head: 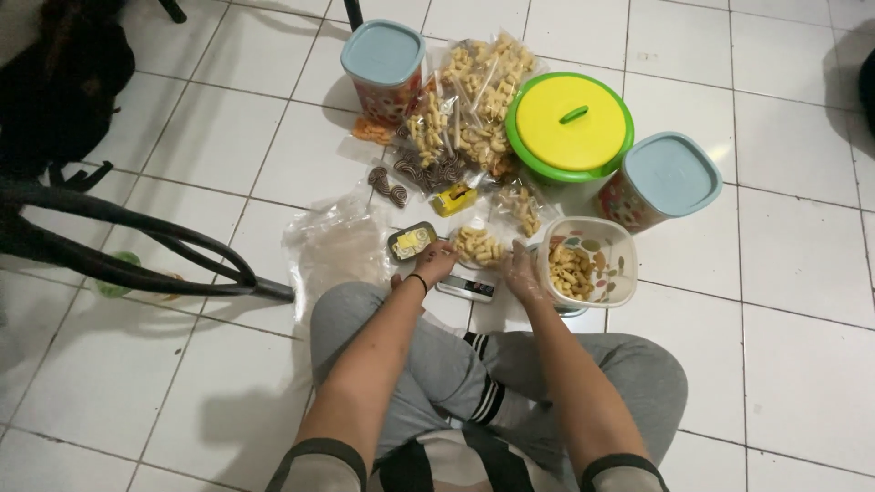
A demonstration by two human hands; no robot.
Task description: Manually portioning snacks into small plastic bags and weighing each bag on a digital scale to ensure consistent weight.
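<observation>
Near the middle of the frame, we are cupping our left hand (436, 262) and right hand (521, 273), half closed, around a snack bag (478, 246) sitting on the small scale (465, 288), and loose pieces could be spilling onto the tiled floor (802, 264) if it is tipping.

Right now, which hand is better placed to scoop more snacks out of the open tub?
Right, probably. The right hand sits directly beside the open tub of pale snacks. The left hand is at the snack pile on the scale, farther from the tub, and would have to cross over.
</observation>
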